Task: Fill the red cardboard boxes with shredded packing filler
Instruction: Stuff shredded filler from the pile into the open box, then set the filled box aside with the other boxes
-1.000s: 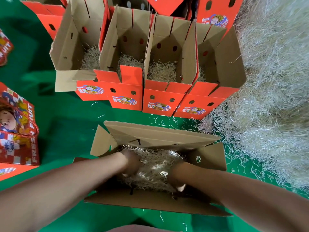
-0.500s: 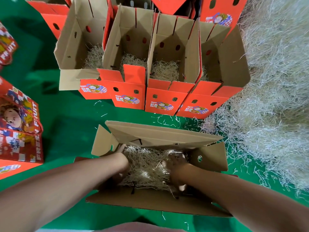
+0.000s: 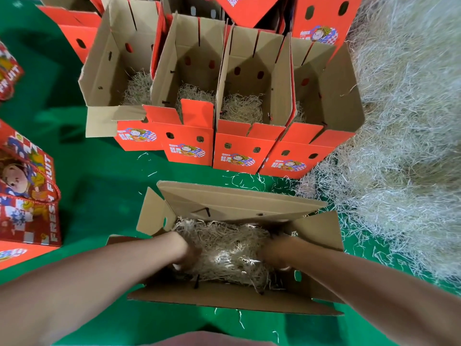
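Filler (image 3: 225, 245) in box (image 3: 232, 299) between left hand (image 3: 186, 253) and right hand (image 3: 275, 250), apparently against both

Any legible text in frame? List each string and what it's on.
"FRESH FRUIT": white letters running up the printed carton on the left.
"FRUIT": on the second carton at the upper-left edge; anything before it is out of frame.
Logo lettering on the red box fronts and on the back box: too small and blurred to read.
Near box: no text visible.
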